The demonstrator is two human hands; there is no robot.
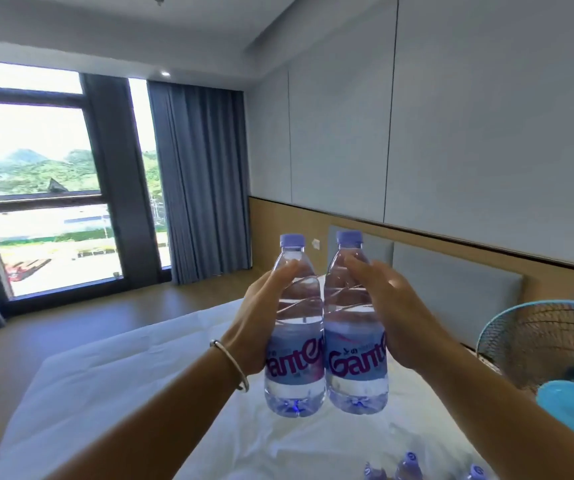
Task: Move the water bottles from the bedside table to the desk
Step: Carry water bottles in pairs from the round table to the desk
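1. While I carry both bottles clear of the bed (pixel 112 372), my left hand (pixel 261 313) is clamped around the left bottle (pixel 294 327), thumb across its shoulder, a bracelet (pixel 230 362) on that wrist.
2. Left bottle: clear plastic, lilac cap, purple-lettered label band, upright, held in the air, touching its neighbour along the side.
3. Right bottle (pixel 355 323): same make, upright, held in the air at the same height.
4. My right hand (pixel 393 317) is wrapped around the right bottle from its outer side, fingers closed on the body.
5. Handling note, as I judge it: keep both upright, grip at the ribbed waist and not the slick label, and turn to find the desk, which is not in view.
6. More bottle caps (pixel 410 460) show at the lower edge; what they stand on I cannot tell.
7. A blue fan (pixel 548 344) stands near my right arm; I should swing clear of it.
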